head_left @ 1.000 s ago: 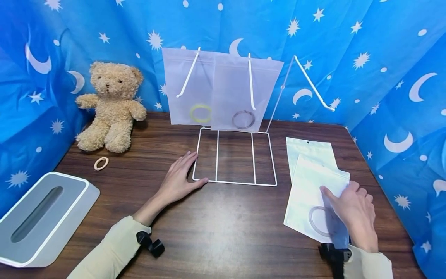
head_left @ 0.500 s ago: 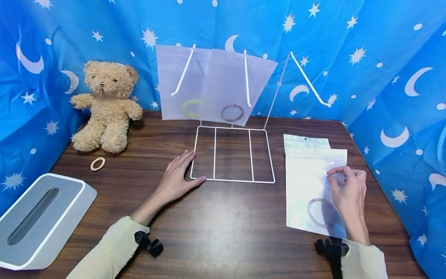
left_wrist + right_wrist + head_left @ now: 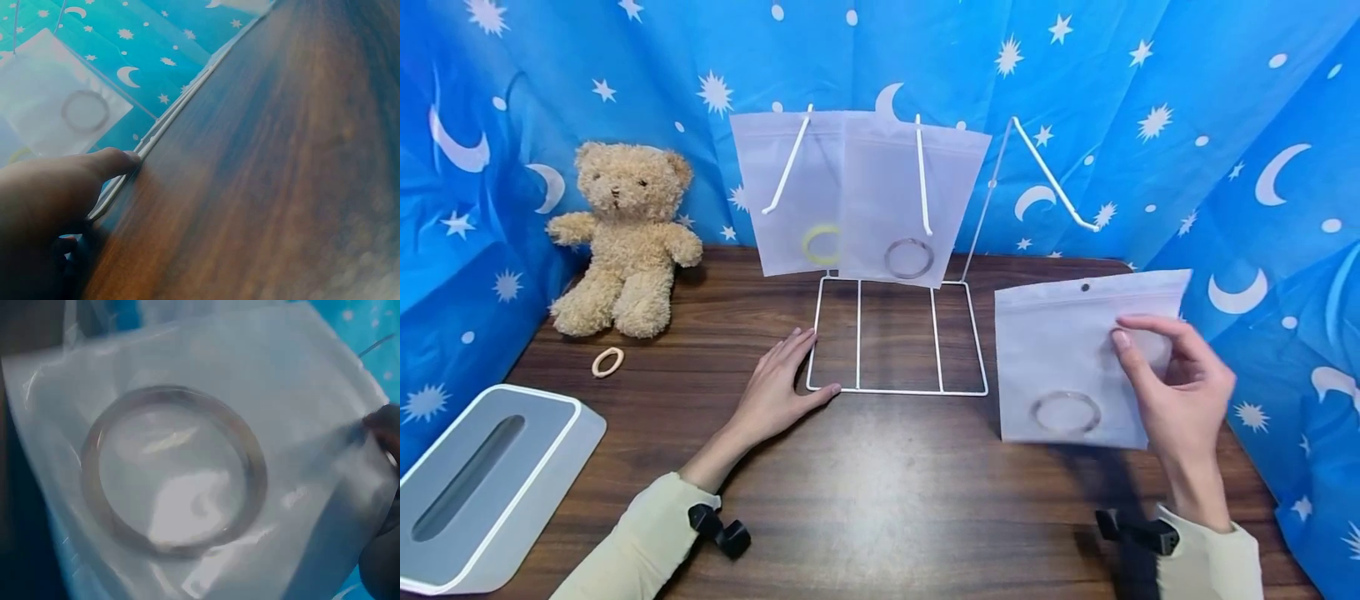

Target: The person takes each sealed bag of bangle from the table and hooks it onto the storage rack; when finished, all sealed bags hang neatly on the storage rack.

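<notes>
My right hand (image 3: 1187, 392) pinches a translucent zip bag (image 3: 1045, 333) by its right side, thumb and forefinger on it. The bag is raised and upright, a brownish bangle (image 3: 256, 469) lying inside near its lower edge. A round hang hole shows at its top. My left hand (image 3: 782, 379) rests at the left front corner of a white wire display rack (image 3: 910, 391), fingers spread and thumb along the front bar (image 3: 147, 150). Two similar bags hang on the rack's hooks: the left bag (image 3: 790, 183) holds a yellow ring, the middle bag (image 3: 895, 183) a dark one.
The rack's right hook (image 3: 1052, 171) carries no bag. A teddy bear (image 3: 628, 242) sits at the back left with a small wooden ring (image 3: 607, 362) before it. A grey and white tissue box (image 3: 497, 475) stands at the left edge. A blue star-patterned curtain (image 3: 1105, 75) surrounds the table.
My right hand has pinched the bag with the bangle and lifted it from the table, tilting it upright. The second bag that lay under it is now out of sight. My left hand stays at the rack.
</notes>
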Motion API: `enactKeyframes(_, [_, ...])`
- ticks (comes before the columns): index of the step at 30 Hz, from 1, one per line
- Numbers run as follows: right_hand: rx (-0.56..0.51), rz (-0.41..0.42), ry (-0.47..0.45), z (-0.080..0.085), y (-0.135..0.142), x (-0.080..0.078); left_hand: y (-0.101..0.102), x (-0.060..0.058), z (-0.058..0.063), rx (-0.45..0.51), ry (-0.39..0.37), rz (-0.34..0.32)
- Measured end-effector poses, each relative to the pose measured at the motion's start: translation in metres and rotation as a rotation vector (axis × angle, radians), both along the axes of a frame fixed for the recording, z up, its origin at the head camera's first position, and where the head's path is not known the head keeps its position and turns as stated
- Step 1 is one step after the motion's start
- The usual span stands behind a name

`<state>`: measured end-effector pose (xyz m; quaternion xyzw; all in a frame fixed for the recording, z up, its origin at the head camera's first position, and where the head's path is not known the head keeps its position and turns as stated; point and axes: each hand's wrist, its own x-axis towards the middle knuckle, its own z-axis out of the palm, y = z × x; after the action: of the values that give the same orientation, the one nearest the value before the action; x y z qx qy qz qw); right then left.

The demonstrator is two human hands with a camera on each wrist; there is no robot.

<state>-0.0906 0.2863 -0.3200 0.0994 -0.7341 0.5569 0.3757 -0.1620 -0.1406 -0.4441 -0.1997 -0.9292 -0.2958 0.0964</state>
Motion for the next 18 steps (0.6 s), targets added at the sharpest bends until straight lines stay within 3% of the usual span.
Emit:
enactKeyframes(3, [-0.183, 0.154, 0.147, 0.020, -0.010, 0.001, 0.000, 0.000, -0.001, 0.003, 0.000, -0.004])
enactKeyframes(5, [-0.258, 0.198, 0.202, 0.030, -0.016, 0.001, 0.000, 0.000, -0.002, 0.005, -0.001, -0.007])
enactKeyframes(9, [-0.210, 0.105, 0.201, 0.044, -0.025, -0.001, -0.001, -0.002, -0.002, 0.000, -0.006, -0.006])
enactKeyframes(13, [-0.197, 0.070, 0.201, 0.049, -0.032, -0.006, -0.002, -0.001, -0.001, -0.001, -0.017, 0.000])
enactKeyframes(18, [-0.285, 0.126, 0.231, 0.047, -0.034, -0.011, -0.002, 0.000, -0.001, -0.001, -0.016, -0.006])
